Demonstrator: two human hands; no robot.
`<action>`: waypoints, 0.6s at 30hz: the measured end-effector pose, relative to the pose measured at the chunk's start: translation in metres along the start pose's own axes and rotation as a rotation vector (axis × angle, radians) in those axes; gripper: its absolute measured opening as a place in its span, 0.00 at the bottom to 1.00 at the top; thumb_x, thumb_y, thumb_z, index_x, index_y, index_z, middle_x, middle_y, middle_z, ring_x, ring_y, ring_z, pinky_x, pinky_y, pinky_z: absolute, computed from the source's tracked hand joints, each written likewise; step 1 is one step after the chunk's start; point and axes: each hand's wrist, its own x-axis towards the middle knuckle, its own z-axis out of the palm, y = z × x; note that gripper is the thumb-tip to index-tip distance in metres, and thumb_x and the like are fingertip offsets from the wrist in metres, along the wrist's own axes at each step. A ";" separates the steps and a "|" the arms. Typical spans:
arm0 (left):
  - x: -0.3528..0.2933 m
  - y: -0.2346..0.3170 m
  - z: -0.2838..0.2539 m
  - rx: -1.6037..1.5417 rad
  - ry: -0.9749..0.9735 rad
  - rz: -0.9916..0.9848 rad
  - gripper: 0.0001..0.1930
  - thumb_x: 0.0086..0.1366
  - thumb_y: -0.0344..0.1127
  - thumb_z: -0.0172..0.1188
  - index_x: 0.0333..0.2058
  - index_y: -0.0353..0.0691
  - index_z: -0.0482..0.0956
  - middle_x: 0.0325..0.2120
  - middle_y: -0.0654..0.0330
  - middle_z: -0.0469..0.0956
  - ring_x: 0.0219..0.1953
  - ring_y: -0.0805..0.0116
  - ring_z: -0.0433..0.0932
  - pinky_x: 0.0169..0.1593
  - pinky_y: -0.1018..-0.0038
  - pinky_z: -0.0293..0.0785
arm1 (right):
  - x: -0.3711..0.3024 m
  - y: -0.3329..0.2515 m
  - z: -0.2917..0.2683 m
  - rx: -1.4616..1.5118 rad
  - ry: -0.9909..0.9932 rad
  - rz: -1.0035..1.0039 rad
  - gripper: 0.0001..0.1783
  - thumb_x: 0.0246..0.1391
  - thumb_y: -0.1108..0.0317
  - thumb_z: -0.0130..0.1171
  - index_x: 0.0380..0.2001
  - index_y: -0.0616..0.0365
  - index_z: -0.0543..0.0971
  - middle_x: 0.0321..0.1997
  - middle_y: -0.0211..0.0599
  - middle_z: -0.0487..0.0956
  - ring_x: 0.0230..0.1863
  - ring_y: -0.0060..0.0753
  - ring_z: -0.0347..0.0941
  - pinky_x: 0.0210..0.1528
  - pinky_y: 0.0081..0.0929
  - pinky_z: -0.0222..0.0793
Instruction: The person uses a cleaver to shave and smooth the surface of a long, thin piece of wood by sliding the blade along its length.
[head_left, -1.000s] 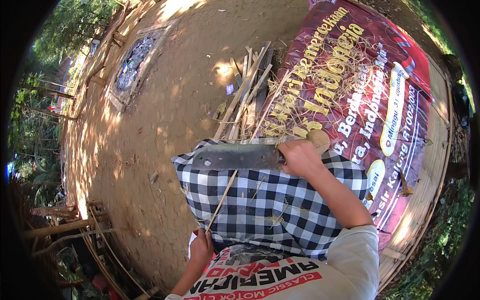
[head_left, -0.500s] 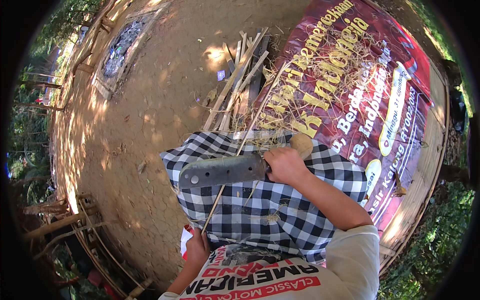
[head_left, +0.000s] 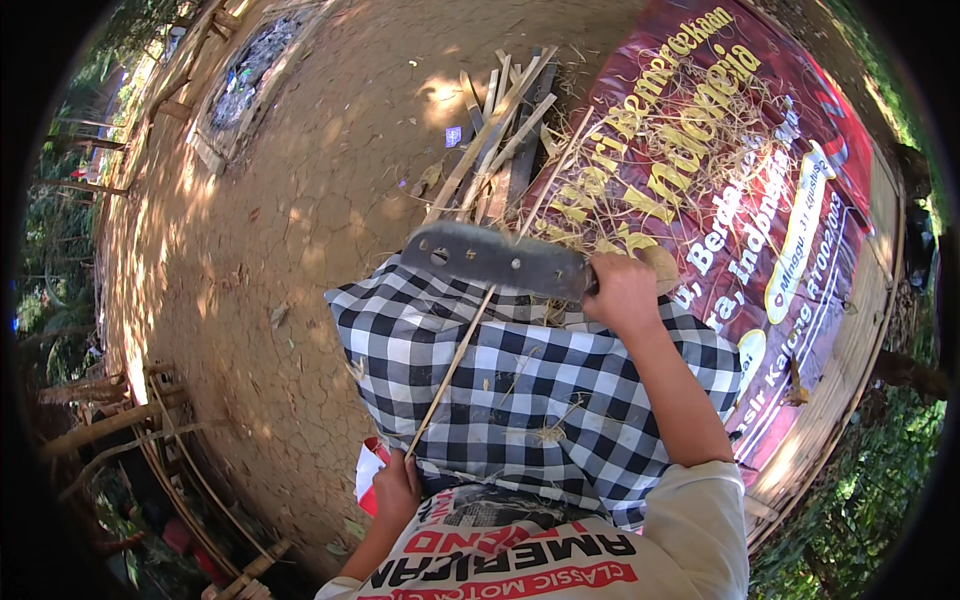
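My right hand is closed around the handle of a cleaver, whose rounded wooden end shows beyond the fist. The broad dark blade points left and lies across a long thin bamboo strip. Close to my body, my left hand grips the strip's near end. From there the strip slants up and away to the right, passing under the blade. A black-and-white checkered cloth covers my lap beneath both, with a few fine shavings on it.
Ahead lies a pile of split bamboo pieces on the bare dirt ground. A dark red printed banner, strewn with curly shavings, covers a bamboo platform at right. An ash pit sits far left, near wooden rails.
My right hand and the cleaver have moved away from my body and slightly right, along the strip. My left hand stays nearly in place, still holding the near end.
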 end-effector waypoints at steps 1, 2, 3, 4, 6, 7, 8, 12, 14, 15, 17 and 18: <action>0.000 0.001 -0.001 -0.002 0.008 0.013 0.08 0.65 0.33 0.52 0.29 0.36 0.66 0.14 0.41 0.70 0.19 0.39 0.73 0.22 0.51 0.64 | 0.003 0.012 -0.004 -0.009 0.019 0.056 0.17 0.24 0.67 0.67 0.23 0.56 0.73 0.23 0.38 0.75 0.28 0.43 0.74 0.32 0.37 0.71; -0.001 0.001 -0.002 0.008 0.005 0.008 0.08 0.66 0.33 0.52 0.29 0.36 0.66 0.13 0.42 0.70 0.19 0.39 0.73 0.22 0.51 0.64 | 0.003 0.018 -0.005 -0.018 0.039 0.113 0.17 0.24 0.67 0.66 0.23 0.56 0.73 0.24 0.39 0.75 0.28 0.44 0.74 0.31 0.39 0.70; -0.001 0.001 -0.001 0.014 0.004 0.007 0.09 0.66 0.33 0.52 0.29 0.36 0.66 0.13 0.42 0.70 0.19 0.39 0.73 0.22 0.51 0.64 | 0.005 0.019 -0.007 -0.041 0.038 0.088 0.16 0.24 0.67 0.67 0.23 0.56 0.73 0.23 0.38 0.75 0.28 0.43 0.74 0.32 0.38 0.71; -0.001 0.001 0.000 0.020 0.003 0.006 0.09 0.66 0.33 0.52 0.29 0.36 0.66 0.13 0.42 0.70 0.19 0.39 0.72 0.22 0.52 0.64 | 0.007 0.020 -0.008 -0.064 0.036 0.064 0.16 0.25 0.67 0.67 0.23 0.56 0.73 0.23 0.38 0.75 0.27 0.43 0.75 0.32 0.36 0.71; -0.001 -0.002 0.000 0.012 0.000 0.000 0.09 0.66 0.34 0.52 0.29 0.36 0.65 0.13 0.42 0.70 0.18 0.39 0.72 0.21 0.52 0.64 | 0.010 0.022 -0.009 -0.100 0.048 0.022 0.16 0.26 0.67 0.68 0.23 0.56 0.74 0.22 0.37 0.75 0.26 0.42 0.75 0.32 0.35 0.72; -0.002 -0.003 0.000 0.009 -0.003 -0.004 0.09 0.66 0.34 0.52 0.29 0.36 0.65 0.13 0.42 0.69 0.18 0.39 0.72 0.21 0.52 0.64 | 0.013 0.024 -0.009 -0.112 0.060 0.002 0.15 0.26 0.67 0.67 0.23 0.56 0.74 0.22 0.37 0.75 0.27 0.42 0.75 0.32 0.35 0.72; -0.002 -0.002 0.001 0.006 -0.008 0.001 0.09 0.66 0.34 0.52 0.29 0.37 0.65 0.13 0.43 0.69 0.18 0.39 0.72 0.21 0.52 0.64 | 0.015 0.026 -0.008 -0.125 0.072 -0.017 0.15 0.27 0.67 0.67 0.23 0.55 0.74 0.23 0.37 0.75 0.27 0.42 0.75 0.32 0.35 0.72; -0.001 -0.004 -0.001 0.013 -0.005 0.013 0.09 0.66 0.34 0.52 0.29 0.37 0.65 0.13 0.43 0.69 0.18 0.40 0.72 0.20 0.53 0.64 | 0.028 0.047 -0.012 -0.165 0.080 0.116 0.12 0.32 0.66 0.65 0.24 0.56 0.75 0.23 0.41 0.77 0.27 0.45 0.77 0.32 0.39 0.73; -0.002 -0.006 -0.001 0.026 -0.020 0.012 0.08 0.66 0.34 0.52 0.30 0.37 0.66 0.13 0.43 0.70 0.18 0.40 0.72 0.20 0.53 0.64 | 0.042 0.071 -0.029 -0.222 0.054 0.444 0.11 0.39 0.63 0.61 0.27 0.57 0.77 0.26 0.47 0.80 0.29 0.50 0.79 0.34 0.44 0.74; 0.001 -0.006 -0.003 0.038 -0.035 0.020 0.08 0.66 0.34 0.52 0.30 0.37 0.66 0.13 0.43 0.70 0.18 0.39 0.73 0.21 0.53 0.64 | 0.045 0.093 -0.038 -0.288 0.047 0.582 0.11 0.42 0.62 0.59 0.29 0.57 0.78 0.28 0.49 0.81 0.32 0.51 0.79 0.36 0.44 0.74; 0.005 -0.008 -0.004 0.014 -0.020 0.003 0.08 0.66 0.34 0.51 0.31 0.36 0.67 0.13 0.42 0.70 0.19 0.39 0.73 0.21 0.53 0.65 | 0.043 0.133 -0.053 -0.281 0.033 0.774 0.14 0.43 0.62 0.59 0.33 0.58 0.79 0.31 0.50 0.81 0.36 0.53 0.79 0.41 0.45 0.74; 0.004 -0.010 -0.003 -0.024 0.002 -0.020 0.08 0.66 0.33 0.51 0.31 0.36 0.68 0.14 0.42 0.70 0.19 0.39 0.73 0.21 0.53 0.65 | 0.039 0.143 -0.058 -0.279 0.064 0.852 0.15 0.45 0.62 0.57 0.34 0.59 0.80 0.32 0.51 0.81 0.37 0.53 0.79 0.42 0.45 0.74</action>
